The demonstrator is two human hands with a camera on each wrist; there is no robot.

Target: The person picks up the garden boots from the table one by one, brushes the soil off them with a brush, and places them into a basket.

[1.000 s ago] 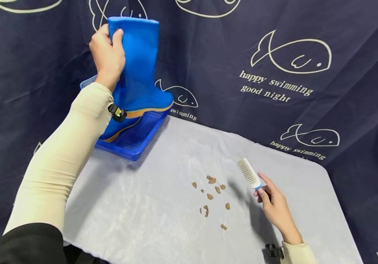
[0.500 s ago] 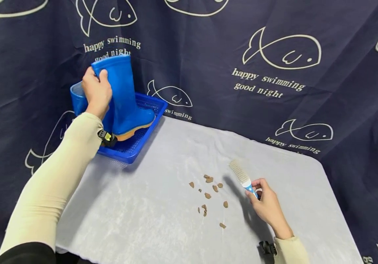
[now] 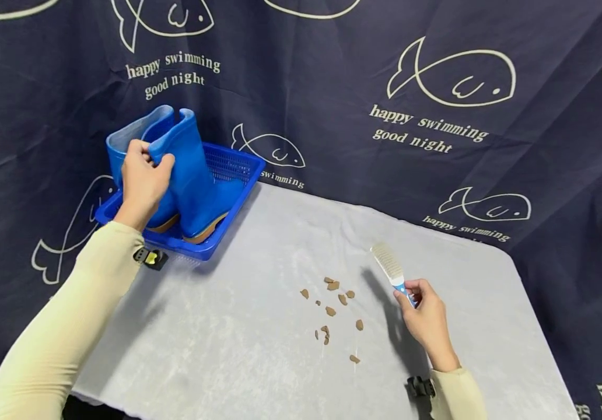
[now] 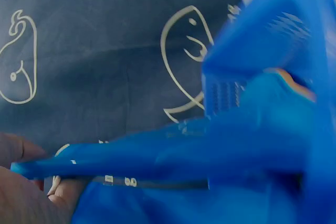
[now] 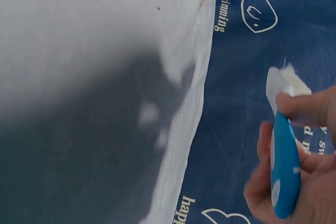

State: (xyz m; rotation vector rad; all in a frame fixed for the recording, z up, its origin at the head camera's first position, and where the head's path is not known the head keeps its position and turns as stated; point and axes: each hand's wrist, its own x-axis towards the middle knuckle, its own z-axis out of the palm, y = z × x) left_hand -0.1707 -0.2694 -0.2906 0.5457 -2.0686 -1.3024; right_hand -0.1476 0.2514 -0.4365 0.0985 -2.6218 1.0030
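In the head view my left hand (image 3: 145,181) pinches the top rim of a blue rubber boot (image 3: 188,175) with an orange-tan sole. That boot stands in a blue plastic basket (image 3: 227,217), beside a second blue boot (image 3: 140,131) partly hidden behind my hand. The left wrist view, blurred, has the boot shaft (image 4: 157,156) between thumb and fingers. On the right, my right hand (image 3: 429,318) holds a scrubbing brush (image 3: 389,265) above the table by its blue handle (image 5: 285,171), its pale bristles facing up toward the head camera.
Several brown crumbs (image 3: 331,311) lie scattered on the pale grey cloth of the table (image 3: 238,326), between the basket and the brush. A dark blue curtain (image 3: 322,76) with fish drawings hangs directly behind the table and basket.
My left hand has lowered the boot from above the basket down into it, alongside the other boot. My right hand keeps the brush, shifted slightly left; the crumbs lie as before.
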